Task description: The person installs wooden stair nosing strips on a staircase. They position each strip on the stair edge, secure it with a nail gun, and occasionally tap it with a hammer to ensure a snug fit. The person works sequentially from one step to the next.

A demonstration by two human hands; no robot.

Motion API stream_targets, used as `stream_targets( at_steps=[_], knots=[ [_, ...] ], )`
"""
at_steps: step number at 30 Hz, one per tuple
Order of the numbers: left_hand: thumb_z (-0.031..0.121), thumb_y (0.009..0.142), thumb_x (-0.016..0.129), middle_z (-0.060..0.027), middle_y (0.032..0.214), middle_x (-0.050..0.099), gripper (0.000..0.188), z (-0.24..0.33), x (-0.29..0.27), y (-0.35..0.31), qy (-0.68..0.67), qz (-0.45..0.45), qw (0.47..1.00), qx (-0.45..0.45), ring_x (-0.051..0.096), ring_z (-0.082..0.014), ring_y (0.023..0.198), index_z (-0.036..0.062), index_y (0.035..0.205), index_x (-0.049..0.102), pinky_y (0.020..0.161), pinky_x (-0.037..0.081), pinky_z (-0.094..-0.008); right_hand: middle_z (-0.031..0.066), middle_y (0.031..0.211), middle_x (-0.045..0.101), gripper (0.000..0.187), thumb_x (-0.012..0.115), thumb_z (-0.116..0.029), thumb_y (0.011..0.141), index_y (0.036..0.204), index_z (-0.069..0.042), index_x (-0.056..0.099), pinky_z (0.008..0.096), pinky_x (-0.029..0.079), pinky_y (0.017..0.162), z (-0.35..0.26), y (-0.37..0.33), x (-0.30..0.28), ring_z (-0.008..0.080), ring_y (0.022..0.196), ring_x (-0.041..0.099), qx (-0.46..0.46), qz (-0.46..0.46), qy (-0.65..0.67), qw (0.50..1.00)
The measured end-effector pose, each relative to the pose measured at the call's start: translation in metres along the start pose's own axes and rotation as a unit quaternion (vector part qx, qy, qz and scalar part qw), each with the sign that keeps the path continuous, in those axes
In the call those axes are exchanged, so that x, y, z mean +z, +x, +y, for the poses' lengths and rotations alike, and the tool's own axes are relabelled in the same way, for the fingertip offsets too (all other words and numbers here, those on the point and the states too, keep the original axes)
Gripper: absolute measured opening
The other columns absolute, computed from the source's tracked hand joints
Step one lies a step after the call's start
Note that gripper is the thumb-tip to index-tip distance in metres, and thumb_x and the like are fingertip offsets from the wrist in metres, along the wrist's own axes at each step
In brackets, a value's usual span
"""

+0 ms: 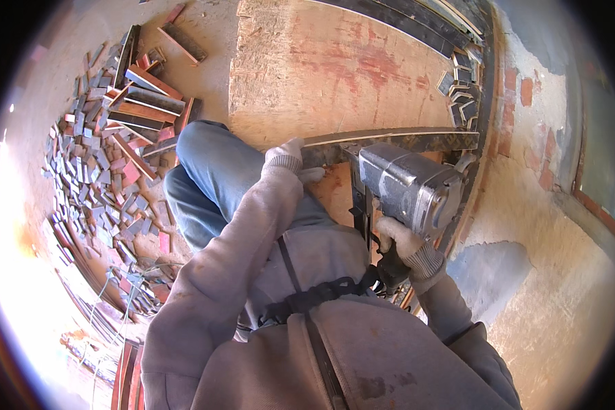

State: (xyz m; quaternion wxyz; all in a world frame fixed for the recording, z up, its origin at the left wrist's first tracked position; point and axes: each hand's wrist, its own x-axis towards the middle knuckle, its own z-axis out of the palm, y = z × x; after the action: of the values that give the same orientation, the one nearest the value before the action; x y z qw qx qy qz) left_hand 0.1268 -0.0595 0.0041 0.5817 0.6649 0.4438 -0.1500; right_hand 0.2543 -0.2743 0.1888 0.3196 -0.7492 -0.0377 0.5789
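My left hand, in a pale glove, is closed on the left end of a long narrow wooden strip with a dark face. The strip lies across the near part of a large plywood board. My gloved right hand is wrapped around the handle of a scuffed grey-and-black nail gun. The gun's nose points toward the strip and overlaps its near edge in the picture. Whether it touches the wood I cannot tell. The gun body hides part of the strip and the right fingers partly.
Red-stained plywood stretches ahead of me. Small cut blocks and dark strips lie along its right and far edges. A heap of wood offcuts and longer pieces covers the floor at left. A worn plaster wall stands at right.
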Motion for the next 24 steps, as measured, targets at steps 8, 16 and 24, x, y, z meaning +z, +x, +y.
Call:
stream_targets(
  at_steps=[8, 16, 24],
  knots=[
    [0.021, 0.08, 0.082, -0.0121, 0.107, 0.074, 0.038, -0.047, 0.036, 0.055, -0.047, -0.042, 0.986, -0.155, 0.073, -0.0232, 0.099, 0.0094, 0.113, 0.068, 0.08, 0.06, -0.0364, 0.0016, 0.068, 0.06, 0.012, 0.068, -0.016, 0.094, 0.098, -0.005, 0.064, 0.0314, 0.044, 0.053, -0.005, 0.005, 0.022, 0.0131, 0.059, 0.057, -0.017, -0.011, -0.037, 0.999],
    [0.02, 0.078, 0.082, -0.0086, 0.115, 0.074, 0.037, -0.053, 0.043, 0.054, -0.084, -0.023, 0.986, -0.144, 0.071, -0.0208, 0.11, 0.0143, 0.111, 0.068, 0.088, 0.059, -0.0336, 0.0028, 0.067, 0.059, 0.015, 0.066, -0.018, 0.094, 0.097, -0.004, 0.065, 0.0319, 0.044, 0.052, -0.015, 0.003, 0.026, 0.0137, 0.057, 0.057, -0.015, -0.004, -0.04, 0.999],
    [0.03, 0.09, 0.068, -0.0119, 0.102, 0.073, 0.034, 0.028, 0.001, 0.003, -0.468, 0.049, 0.819, -0.329, 0.073, -0.0262, 0.082, 0.0044, 0.111, 0.065, 0.069, 0.061, -0.0363, 0.0023, 0.06, 0.056, 0.014, 0.063, -0.018, 0.094, 0.09, -0.004, 0.063, 0.0297, 0.042, 0.047, -0.003, 0.011, 0.021, 0.0127, 0.049, 0.054, -0.033, 0.006, -0.043, 0.999]
  ],
)
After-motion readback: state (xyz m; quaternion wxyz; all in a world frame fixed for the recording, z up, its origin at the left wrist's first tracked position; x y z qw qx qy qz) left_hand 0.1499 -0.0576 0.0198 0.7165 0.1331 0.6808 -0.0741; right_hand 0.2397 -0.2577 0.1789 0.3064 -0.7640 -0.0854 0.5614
